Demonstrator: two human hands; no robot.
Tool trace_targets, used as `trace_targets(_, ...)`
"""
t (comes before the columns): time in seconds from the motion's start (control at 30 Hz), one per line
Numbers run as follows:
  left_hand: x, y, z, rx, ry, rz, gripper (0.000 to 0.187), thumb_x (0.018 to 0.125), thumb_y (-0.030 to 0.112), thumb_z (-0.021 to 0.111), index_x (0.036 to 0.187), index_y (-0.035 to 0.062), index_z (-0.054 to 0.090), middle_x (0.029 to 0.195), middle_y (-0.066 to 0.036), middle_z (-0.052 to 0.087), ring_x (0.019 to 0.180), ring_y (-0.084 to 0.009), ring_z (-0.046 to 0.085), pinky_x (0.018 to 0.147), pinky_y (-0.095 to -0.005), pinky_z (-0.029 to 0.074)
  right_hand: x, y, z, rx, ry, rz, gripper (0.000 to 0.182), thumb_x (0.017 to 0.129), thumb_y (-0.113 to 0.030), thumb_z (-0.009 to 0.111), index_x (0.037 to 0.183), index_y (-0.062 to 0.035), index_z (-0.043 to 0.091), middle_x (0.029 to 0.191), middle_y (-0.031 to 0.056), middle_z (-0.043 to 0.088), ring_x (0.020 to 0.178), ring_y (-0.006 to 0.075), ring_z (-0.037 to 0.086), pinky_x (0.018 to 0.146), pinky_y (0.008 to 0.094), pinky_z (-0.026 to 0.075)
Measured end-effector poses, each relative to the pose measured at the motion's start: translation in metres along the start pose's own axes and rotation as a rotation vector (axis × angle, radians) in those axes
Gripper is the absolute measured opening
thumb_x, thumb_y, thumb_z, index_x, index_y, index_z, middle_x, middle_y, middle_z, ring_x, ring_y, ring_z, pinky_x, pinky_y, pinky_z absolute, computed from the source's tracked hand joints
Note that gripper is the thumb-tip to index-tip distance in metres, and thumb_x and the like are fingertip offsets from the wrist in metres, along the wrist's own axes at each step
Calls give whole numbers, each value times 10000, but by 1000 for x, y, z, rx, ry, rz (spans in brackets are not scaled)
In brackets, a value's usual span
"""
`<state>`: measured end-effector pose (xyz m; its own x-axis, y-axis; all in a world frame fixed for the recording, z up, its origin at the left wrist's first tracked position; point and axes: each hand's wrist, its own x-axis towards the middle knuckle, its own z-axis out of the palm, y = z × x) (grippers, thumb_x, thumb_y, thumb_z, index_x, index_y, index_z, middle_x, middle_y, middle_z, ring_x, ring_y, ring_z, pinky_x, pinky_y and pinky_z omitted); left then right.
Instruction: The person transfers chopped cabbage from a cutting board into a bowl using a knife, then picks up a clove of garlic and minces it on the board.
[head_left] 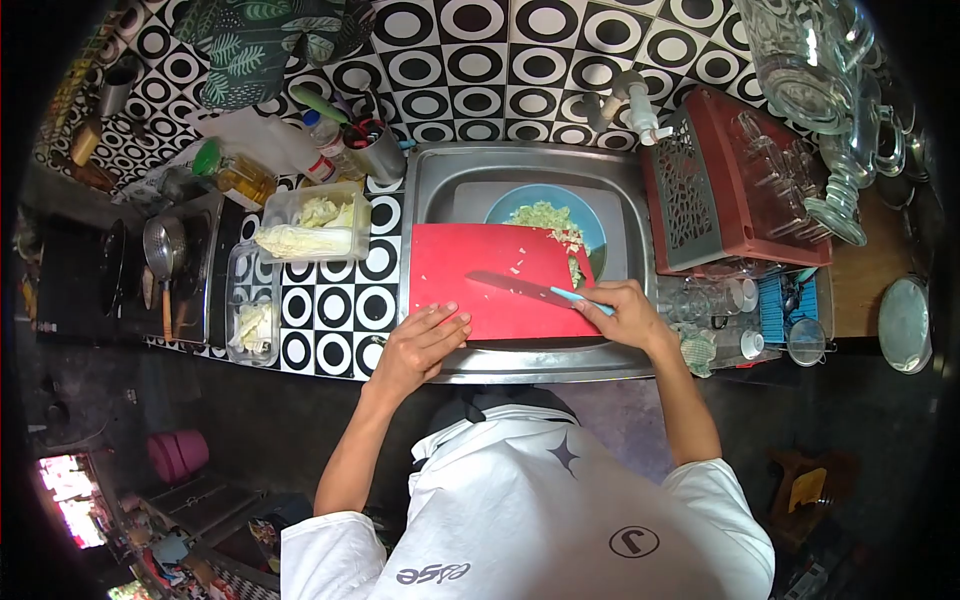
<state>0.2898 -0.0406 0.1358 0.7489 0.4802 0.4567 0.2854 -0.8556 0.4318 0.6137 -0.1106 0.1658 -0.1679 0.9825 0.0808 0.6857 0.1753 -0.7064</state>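
A red cutting board (450,262) lies across the sink, with a few pale bits scattered on it. My left hand (420,345) rests on its near-left edge, fingers stretched out on the surface; the thumb is hard to make out. In my right hand (625,312) is a knife (510,285) with a light blue handle, its dark blade lying low over the board and pointing left. Beyond the board, a blue bowl (595,222) holds chopped pale green vegetable (540,216). Some pieces sit at the board's far right corner, over the bowl.
The steel sink (430,180) surrounds the board. Left of it, a plastic container (362,215) holds cabbage (305,243), with a smaller tub (240,290) nearby. A skimmer (164,250) lies by the stove. A red dish rack (740,230) and glassware (810,90) stand right.
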Motion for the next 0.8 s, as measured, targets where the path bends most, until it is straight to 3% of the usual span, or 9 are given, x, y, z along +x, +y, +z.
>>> trace_targets(0.2,1,2,-1,22,0,10,367,657,-31,667,1013,58,667,1105,-46,644,1106,-244,574,925,-399,483,9,23,1,-117,137,58,192,831,-152,621,943,-6,674,687,160,610,604,293,594,546,357,444)
trace_targets(0.27,0,3,-2,29,0,8,360,662,-34,662,1010,58,668,1103,-47,646,1108,-243,573,924,-400,484,13,29,-1,-176,153,181,210,838,-207,614,958,-51,688,779,168,644,721,351,625,640,407,482)
trace_targets(0.47,-9,5,-2,20,-15,-7,414,626,-50,664,1024,66,668,1118,-49,640,1113,-249,570,928,-409,482,14,56,0,-234,239,277,238,845,-223,600,986,-49,678,812,178,643,791,366,617,689,422,478)
trace_targets(0.57,-14,5,-1,28,-6,-17,306,699,22,701,1001,65,673,1083,-59,656,1108,-247,577,939,-421,463,16,57,-2,-259,251,245,243,846,-210,612,1006,-35,666,757,180,623,723,353,607,648,396,456)
trace_targets(0.67,-23,3,0,37,-8,-26,435,622,-55,673,1037,78,665,1120,-40,641,1142,-242,552,981,-448,436,19,52,-4,-317,232,290,243,853,-215,604,1022,-51,665,768,178,623,717,355,603,646,398,455)
trace_targets(0.8,-28,5,-7,84,6,-17,397,661,-62,672,1032,79,665,1109,-39,646,1159,-255,541,1018,-473,389,20,51,-2,-348,285,307,233,864,-219,596,1025,-68,667,764,174,623,716,346,608,645,387,459)
